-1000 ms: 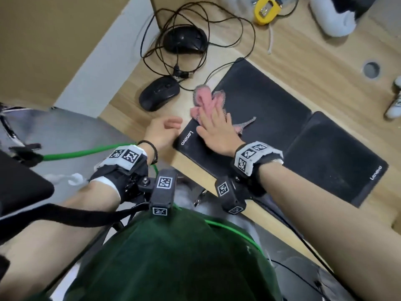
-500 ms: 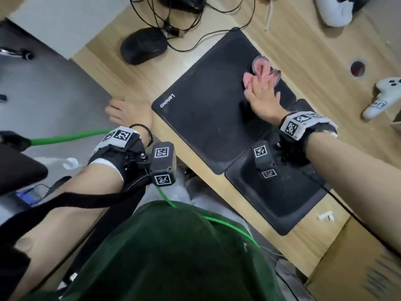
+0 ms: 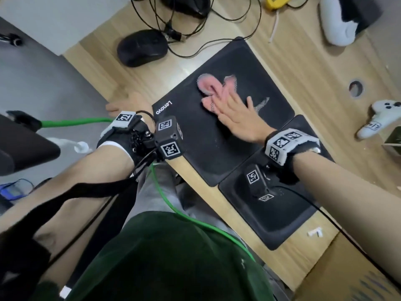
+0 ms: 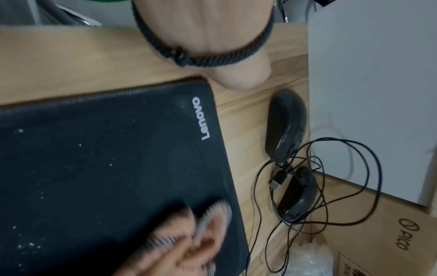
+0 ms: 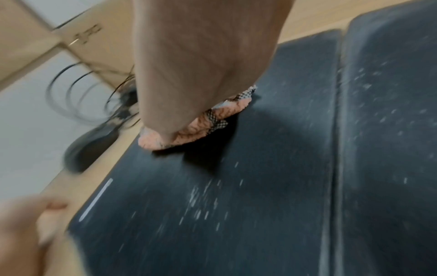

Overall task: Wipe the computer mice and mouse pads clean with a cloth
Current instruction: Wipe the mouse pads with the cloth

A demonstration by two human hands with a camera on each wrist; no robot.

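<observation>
Pressing flat, fingers straight, on a crumpled pink cloth (image 3: 209,89) near the far middle of the Lenovo mouse pad (image 3: 195,146): right hand (image 3: 236,118), palm down, holding nothing by grip. Resting beside that pad's logo corner on the tabletop (image 3: 308,68): left hand (image 3: 128,104), mostly hidden behind its wrist rig; whether fingers are straight or curled, cannot tell. Likely slips from here: cloth bunching and sliding out from under flat fingers, since nothing pinches it; pad skating across smooth wood if the steadying hand lifts; white specks (image 4: 28,244) swept onto the second mouse pad (image 3: 271,213) touching its edge rather than off the tabletop; a wide stroke snagging the tangled black cables (image 3: 188,25). Soft, nubbly pink fabric with a checked border; both pads matte black, fine woven surface, rounded corners, stitched rim. Beyond the pad, well apart from the cloth: near mouse (image 3: 142,49) and far mouse (image 3: 184,5), smooth black domed plastic, untouched. Pale wood-grain laminate underneath.
</observation>
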